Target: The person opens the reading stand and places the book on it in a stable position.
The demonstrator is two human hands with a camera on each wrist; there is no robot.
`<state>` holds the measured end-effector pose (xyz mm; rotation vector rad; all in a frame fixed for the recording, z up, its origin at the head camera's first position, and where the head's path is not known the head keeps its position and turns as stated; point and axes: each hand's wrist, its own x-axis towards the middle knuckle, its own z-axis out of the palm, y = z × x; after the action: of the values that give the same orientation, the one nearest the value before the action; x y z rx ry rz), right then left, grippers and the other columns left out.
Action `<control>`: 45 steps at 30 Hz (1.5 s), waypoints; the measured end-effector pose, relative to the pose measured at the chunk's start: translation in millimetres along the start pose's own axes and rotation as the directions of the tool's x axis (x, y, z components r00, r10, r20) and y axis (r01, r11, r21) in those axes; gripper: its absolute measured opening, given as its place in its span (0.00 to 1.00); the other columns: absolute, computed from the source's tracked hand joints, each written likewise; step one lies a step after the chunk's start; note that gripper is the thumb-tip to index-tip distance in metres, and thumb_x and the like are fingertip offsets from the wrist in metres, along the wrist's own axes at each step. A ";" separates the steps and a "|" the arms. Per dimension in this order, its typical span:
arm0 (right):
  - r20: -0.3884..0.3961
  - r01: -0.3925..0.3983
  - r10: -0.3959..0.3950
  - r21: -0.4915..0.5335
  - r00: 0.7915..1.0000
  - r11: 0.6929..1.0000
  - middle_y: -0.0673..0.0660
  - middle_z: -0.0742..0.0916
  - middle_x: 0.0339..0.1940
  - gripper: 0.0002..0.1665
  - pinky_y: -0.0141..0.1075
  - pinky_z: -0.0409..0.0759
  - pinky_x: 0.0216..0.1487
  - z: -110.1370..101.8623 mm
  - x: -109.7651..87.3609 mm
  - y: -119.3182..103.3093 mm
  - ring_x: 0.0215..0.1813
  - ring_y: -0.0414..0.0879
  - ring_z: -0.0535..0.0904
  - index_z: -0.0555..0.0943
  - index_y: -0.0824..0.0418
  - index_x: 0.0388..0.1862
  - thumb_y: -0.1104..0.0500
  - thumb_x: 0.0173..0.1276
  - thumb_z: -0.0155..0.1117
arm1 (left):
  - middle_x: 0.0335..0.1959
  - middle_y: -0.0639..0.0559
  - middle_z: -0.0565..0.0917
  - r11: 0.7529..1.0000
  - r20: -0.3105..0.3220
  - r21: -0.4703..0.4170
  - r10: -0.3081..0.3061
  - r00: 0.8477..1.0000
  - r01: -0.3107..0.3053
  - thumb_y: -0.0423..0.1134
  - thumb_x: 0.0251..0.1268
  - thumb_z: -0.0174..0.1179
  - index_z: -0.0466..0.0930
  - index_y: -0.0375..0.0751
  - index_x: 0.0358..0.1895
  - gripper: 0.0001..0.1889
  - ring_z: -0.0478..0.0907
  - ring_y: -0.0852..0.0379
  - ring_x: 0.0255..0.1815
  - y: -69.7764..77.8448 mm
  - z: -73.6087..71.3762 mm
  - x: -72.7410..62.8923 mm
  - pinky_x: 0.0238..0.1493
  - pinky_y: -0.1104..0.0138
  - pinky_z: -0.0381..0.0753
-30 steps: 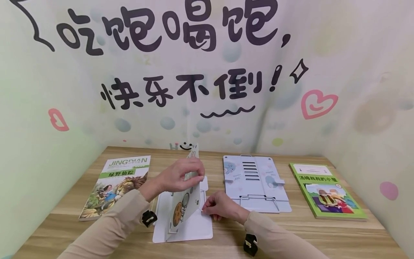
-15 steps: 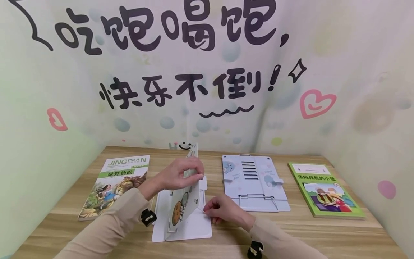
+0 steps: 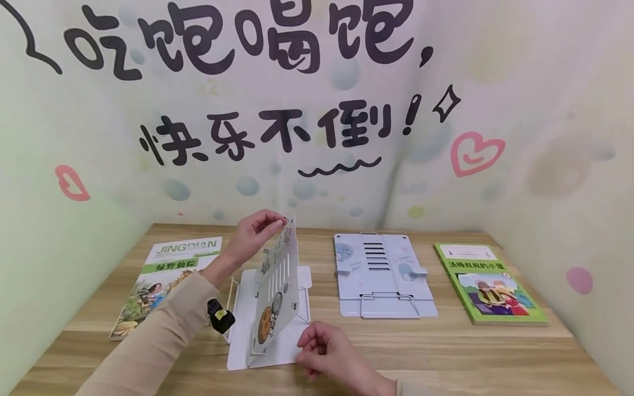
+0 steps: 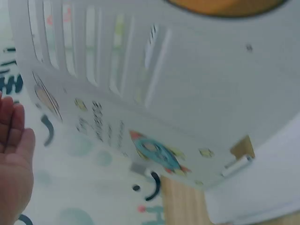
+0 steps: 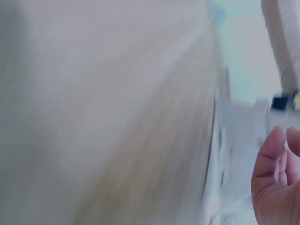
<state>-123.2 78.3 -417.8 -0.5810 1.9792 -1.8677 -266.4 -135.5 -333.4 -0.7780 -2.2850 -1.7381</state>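
A white book stand (image 3: 271,313) with cartoon prints and slots is on the table, its back panel raised steeply over a flat base (image 3: 245,352). With the fingertips of my left hand (image 3: 255,234) I pinch the panel's top edge; in the left wrist view the slotted panel (image 4: 112,103) spreads beside my fingers. My right hand (image 3: 334,355) is by the base's front right corner, fingers loosely curled, and hides that corner. In the right wrist view its fingers (image 5: 272,154) appear with nothing seen between them; the background there is blurred.
A second, pale blue book stand (image 3: 386,275) lies flat to the right, with wire holders at its front. Farther right is a green-bordered book (image 3: 490,286); another book (image 3: 163,275) lies at left, partly behind my left arm. A printed curtain (image 3: 277,181) hangs behind the table.
My left hand has moved up the panel to its top edge. My right hand has left the wire at the base's right side and come nearer. The head view has shifted slightly.
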 end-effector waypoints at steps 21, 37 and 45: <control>-0.156 0.037 -0.016 0.131 0.988 0.991 0.55 0.81 0.27 0.11 0.30 0.81 0.25 44.3 21.9 -6.6 0.22 0.37 0.79 0.73 0.71 0.45 0.66 0.65 0.60 | 0.49 0.40 0.81 0.961 0.064 0.157 -0.238 0.969 0.226 0.40 0.69 0.54 0.77 0.34 0.54 0.16 0.77 0.56 0.44 -55.0 -4.3 3.7 0.45 0.68 0.78; -0.316 0.106 -0.112 -0.035 0.942 0.994 0.62 0.81 0.26 0.09 0.35 0.84 0.29 7.4 30.5 -3.9 0.25 0.36 0.79 0.72 0.74 0.32 0.68 0.62 0.62 | 0.55 0.39 0.78 0.897 -0.150 0.171 -0.386 0.910 0.408 0.44 0.70 0.53 0.73 0.35 0.58 0.20 0.74 0.47 0.55 -53.5 -17.7 -5.3 0.58 0.57 0.74; -0.425 0.060 -0.078 -0.056 0.902 0.997 0.60 0.82 0.28 0.07 0.37 0.84 0.32 -23.0 48.8 -5.9 0.29 0.42 0.80 0.73 0.75 0.35 0.70 0.62 0.61 | 0.53 0.35 0.78 0.880 -0.276 0.176 -0.386 0.880 0.441 0.41 0.69 0.54 0.73 0.32 0.57 0.19 0.76 0.45 0.53 -50.8 -28.1 -12.9 0.55 0.59 0.76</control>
<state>-176.5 72.1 -409.4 -0.2660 2.2962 -2.1472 -285.6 -175.1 -373.4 -0.0250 -2.5537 -1.5562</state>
